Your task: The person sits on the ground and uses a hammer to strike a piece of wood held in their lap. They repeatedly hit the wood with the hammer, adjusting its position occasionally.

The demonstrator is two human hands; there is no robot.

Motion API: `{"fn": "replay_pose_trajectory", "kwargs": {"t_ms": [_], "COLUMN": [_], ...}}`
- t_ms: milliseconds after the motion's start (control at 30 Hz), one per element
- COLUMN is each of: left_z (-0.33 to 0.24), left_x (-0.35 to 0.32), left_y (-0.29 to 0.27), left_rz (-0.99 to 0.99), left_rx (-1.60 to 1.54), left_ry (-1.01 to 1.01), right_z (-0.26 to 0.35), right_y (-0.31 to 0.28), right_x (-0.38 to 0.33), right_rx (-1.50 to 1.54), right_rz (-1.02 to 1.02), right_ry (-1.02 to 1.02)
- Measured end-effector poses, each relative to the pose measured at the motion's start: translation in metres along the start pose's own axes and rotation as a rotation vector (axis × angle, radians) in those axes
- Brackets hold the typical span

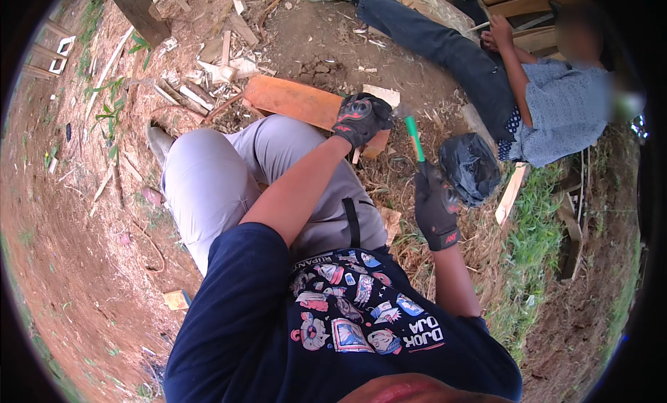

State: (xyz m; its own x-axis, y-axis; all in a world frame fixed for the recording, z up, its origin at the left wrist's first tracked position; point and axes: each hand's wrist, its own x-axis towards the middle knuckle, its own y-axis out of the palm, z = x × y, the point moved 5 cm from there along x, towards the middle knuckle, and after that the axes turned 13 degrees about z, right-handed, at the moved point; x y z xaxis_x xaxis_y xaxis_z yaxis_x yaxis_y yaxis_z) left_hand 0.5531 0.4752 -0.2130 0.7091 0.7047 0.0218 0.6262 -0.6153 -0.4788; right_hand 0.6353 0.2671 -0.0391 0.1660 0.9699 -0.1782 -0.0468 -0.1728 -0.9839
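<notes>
item: left hand in a black glove with red marking, grip curled over the near end of a flat orange-painted wooden board that lay on the bare dirt ground just past the person's grey-trousered knees; what the fingers pinched could not be told. item: right hand in a matching black glove, grip closed around the lower end of a green-handled hammer, handle upright, head near the left glove. item: crumpled black plastic bag, just right of the hammer. item: pale wood offcuts, scattered beyond the board. item: another person in a blue-grey patterned shirt, seated at upper right, dark-trousered leg stretched across the ground.
</notes>
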Motion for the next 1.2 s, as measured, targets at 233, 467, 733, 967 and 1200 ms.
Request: {"fn": "replay_pose_trajectory", "kwargs": {"t_ms": [233, 467, 733, 967, 1200], "left_z": [0.016, 0.013, 0.038, 0.023, 0.029], "left_x": [0.004, -0.001, 0.004, 0.000, -0.001], "left_y": [0.005, -0.010, -0.016, -0.025, -0.016], "left_rz": [0.011, 0.120, 0.057, 0.180, 0.085], "left_rx": [-0.122, -0.087, -0.056, -0.115, -0.074], "left_ry": [0.019, 0.097, 0.156, 0.068, 0.129], "right_z": [0.013, 0.019, -0.016, 0.012, 0.025], "right_y": [0.005, -0.017, 0.010, -0.019, -0.008], "right_x": [0.001, -0.012, -0.006, -0.008, 0.004], "right_rx": [0.079, 0.180, 0.308, 0.264, 0.014], "right_rz": [-0.098, -0.248, 0.043, -0.179, 0.043], "right_ry": [-0.040, 0.015, 0.162, -0.043, -0.005]}}
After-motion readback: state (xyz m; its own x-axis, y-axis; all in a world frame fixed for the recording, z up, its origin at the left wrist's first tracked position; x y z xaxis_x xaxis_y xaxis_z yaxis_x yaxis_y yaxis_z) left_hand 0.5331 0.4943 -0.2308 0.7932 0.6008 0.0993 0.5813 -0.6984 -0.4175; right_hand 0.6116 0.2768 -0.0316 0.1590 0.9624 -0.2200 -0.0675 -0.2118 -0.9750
